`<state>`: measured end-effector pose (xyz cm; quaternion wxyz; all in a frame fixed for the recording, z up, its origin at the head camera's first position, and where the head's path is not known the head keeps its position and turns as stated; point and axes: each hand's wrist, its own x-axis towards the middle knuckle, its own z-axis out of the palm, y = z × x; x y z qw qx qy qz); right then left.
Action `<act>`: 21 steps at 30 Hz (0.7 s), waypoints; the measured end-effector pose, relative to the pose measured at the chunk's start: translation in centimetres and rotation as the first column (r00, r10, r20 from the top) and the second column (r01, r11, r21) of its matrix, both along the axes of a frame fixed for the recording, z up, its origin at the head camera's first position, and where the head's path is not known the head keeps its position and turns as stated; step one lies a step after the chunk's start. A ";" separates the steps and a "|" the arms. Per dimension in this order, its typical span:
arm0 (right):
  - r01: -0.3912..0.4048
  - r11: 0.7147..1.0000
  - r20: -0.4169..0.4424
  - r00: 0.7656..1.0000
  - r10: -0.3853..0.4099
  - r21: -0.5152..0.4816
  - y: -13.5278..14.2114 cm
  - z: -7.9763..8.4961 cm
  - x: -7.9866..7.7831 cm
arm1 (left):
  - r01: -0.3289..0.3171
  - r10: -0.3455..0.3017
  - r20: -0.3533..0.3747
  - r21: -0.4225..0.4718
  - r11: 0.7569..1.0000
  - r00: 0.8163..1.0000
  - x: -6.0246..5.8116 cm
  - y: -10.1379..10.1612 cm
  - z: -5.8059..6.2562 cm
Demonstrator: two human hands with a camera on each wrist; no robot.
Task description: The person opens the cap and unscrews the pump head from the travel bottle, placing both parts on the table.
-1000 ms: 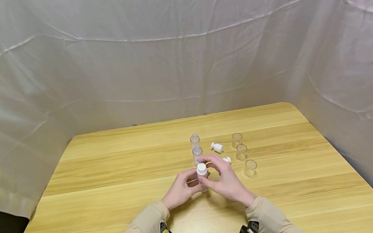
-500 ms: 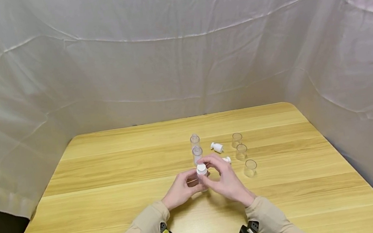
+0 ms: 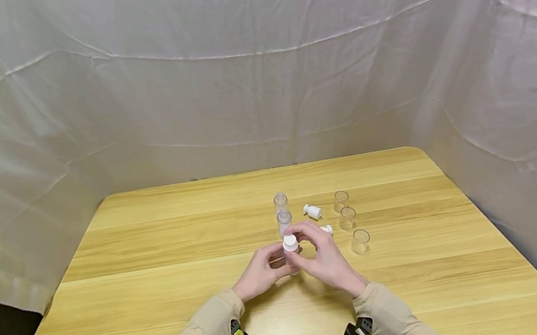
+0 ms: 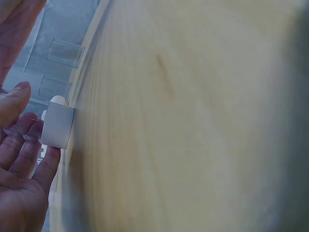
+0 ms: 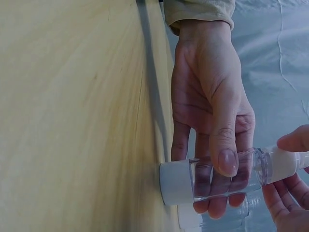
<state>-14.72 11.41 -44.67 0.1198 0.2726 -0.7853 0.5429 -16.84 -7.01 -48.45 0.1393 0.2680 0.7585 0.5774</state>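
Note:
A clear bottle with a white base (image 5: 177, 182) stands upright, its base close over the wooden table. My left hand (image 3: 260, 274) holds it round the clear body (image 5: 251, 176), thumb in front and fingers behind, as the right wrist view shows. A white top piece (image 3: 290, 242) with a flat round end sits at the bottle's neck. My right hand (image 3: 324, 257) pinches this white piece between thumb and fingers. In the left wrist view the white base (image 4: 58, 124) shows beyond the left hand's fingertips (image 4: 49, 162).
Two more clear bottles (image 3: 281, 201) stand in line behind the held one. To their right lie white top pieces (image 3: 312, 211), one partly hidden by the right hand. Farther right stand three clear caps (image 3: 360, 242). Pale curtains (image 3: 257, 89) surround the table (image 3: 146, 253).

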 end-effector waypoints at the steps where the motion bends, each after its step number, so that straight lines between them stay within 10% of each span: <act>1: -0.003 1.000 -0.003 1.000 0.003 -0.001 0.0 -0.1 0.0 | 0.002 -0.002 -0.003 0.001 1.000 1.000 0.0 0.0 0.0; 21: 0.017 0.999 -0.035 0.999 -0.015 0.041 0.1 0.0 0.1 | -0.001 0.001 0.001 0.033 0.999 1.000 0.0 0.0 -0.5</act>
